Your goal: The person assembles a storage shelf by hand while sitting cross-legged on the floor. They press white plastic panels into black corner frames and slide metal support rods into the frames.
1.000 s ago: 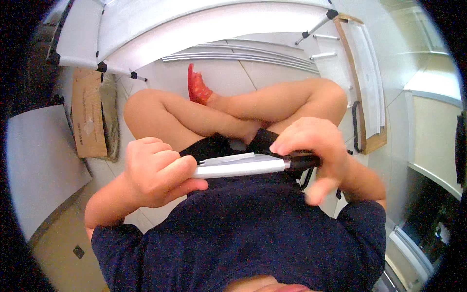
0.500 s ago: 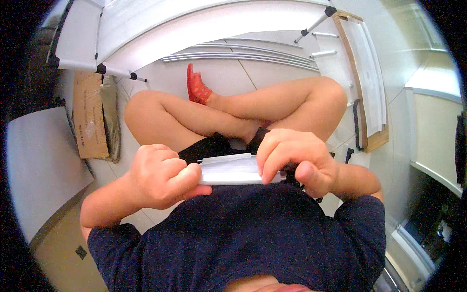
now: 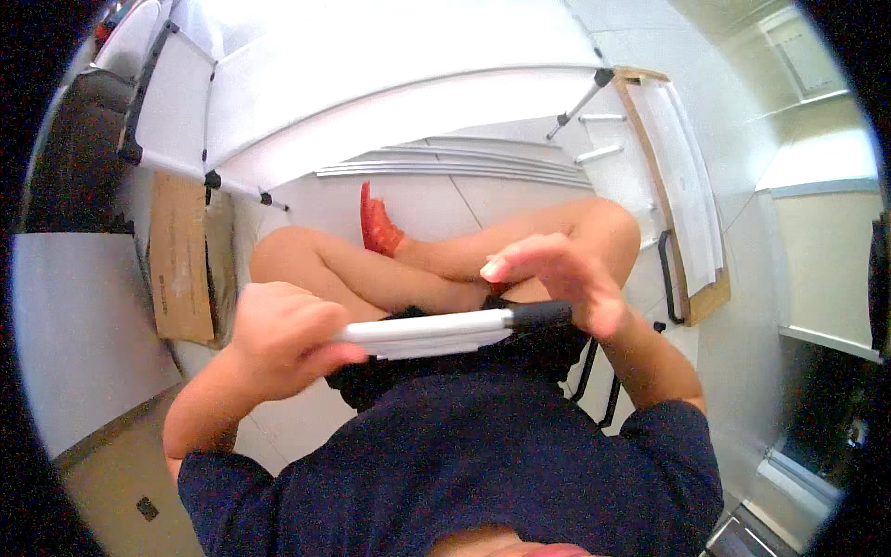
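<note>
Across my lap, level with my waist, lies a short white bar (image 3: pixel 427 331) with a narrow flat white strip along its near side and a black end piece (image 3: pixel 541 316) on the right. My left hand (image 3: pixel 283 339) is closed round its left end. Beside the black end piece is my right hand (image 3: pixel 561 278), fingers apart and stretched to the left above it; its palm is close to the end, and whether they touch I cannot tell.
Ahead stands a white fabric-covered frame (image 3: pixel 399 88) with black corner joints. Silver poles (image 3: pixel 455 167) lie on the floor below it. A cardboard box (image 3: pixel 181 260) is at left; on the right, a flat cardboard box (image 3: pixel 710 302) holds white sheeting beside a black curved bar (image 3: pixel 666 278).
My right hand has let go of the white bar and opened. The bar has tilted, its right end higher, and its black end piece now shows. My left hand keeps its grip.
</note>
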`<state>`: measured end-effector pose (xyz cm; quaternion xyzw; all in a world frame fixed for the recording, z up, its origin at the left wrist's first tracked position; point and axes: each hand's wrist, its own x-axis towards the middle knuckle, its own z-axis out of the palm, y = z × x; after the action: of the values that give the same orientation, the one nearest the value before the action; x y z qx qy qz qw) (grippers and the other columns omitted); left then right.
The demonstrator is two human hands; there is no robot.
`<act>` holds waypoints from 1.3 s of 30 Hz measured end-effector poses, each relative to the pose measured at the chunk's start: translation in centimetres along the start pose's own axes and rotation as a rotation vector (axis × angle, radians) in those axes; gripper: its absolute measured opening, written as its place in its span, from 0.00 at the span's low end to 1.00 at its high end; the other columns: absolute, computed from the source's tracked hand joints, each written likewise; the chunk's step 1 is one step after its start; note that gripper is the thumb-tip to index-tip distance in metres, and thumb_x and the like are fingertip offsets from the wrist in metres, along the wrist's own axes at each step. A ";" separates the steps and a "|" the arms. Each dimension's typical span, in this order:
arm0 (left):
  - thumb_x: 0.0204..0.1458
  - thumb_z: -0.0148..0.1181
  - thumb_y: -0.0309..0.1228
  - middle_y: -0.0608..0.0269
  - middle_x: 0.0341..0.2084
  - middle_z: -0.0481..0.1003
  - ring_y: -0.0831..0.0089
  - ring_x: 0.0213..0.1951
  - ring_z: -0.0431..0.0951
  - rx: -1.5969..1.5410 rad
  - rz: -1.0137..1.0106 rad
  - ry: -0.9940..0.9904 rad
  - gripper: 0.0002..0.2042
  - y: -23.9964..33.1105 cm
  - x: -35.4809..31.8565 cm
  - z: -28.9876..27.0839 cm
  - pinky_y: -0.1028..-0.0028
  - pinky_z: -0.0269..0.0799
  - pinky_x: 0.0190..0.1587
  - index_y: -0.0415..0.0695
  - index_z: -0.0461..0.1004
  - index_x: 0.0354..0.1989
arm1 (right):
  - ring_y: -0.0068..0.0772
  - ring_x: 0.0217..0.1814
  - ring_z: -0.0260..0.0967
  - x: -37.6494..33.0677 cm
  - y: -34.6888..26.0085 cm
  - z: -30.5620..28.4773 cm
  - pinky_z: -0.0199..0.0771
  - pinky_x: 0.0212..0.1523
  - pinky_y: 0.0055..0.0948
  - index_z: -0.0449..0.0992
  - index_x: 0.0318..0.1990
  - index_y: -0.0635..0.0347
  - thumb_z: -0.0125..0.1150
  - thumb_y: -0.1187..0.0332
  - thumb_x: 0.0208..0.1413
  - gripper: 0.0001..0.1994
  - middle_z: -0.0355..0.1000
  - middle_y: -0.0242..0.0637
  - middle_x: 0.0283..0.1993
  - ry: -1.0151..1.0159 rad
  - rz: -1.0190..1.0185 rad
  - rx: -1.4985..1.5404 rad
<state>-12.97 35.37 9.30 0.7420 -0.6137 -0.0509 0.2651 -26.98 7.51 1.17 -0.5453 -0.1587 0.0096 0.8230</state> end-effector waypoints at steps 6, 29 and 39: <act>0.51 0.55 0.37 0.64 0.12 0.63 0.72 0.15 0.65 -0.146 -0.150 0.255 0.13 -2.2 1.4 -1.1 0.75 0.57 0.18 0.40 0.71 0.22 | 0.31 0.51 0.63 -4.5 3.2 0.8 0.62 0.54 0.28 0.63 0.53 0.66 0.64 0.71 0.48 0.25 0.68 0.41 0.46 0.142 0.352 -0.576; 0.58 0.45 0.36 0.67 0.25 0.69 0.79 0.32 0.66 -0.742 -0.626 0.137 0.15 -13.5 5.8 8.5 0.77 0.64 0.38 0.37 0.71 0.43 | 0.33 0.53 0.67 -4.6 -1.7 -3.6 0.62 0.54 0.28 0.60 0.58 0.67 0.53 0.71 0.55 0.23 0.67 0.50 0.53 0.456 0.254 -0.857; 0.58 0.43 0.36 0.64 0.32 0.72 0.76 0.36 0.69 -0.855 -0.626 0.087 0.16 -16.2 6.7 11.7 0.75 0.65 0.41 0.37 0.71 0.45 | 0.29 0.58 0.60 -4.8 -0.2 -4.9 0.58 0.57 0.26 0.58 0.59 0.69 0.50 0.75 0.56 0.22 0.62 0.45 0.58 0.606 0.404 -0.578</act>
<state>-1.76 26.98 -6.38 0.7167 -0.2759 -0.3424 0.5412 -30.21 2.17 -1.56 -0.7506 0.2021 -0.0347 0.6281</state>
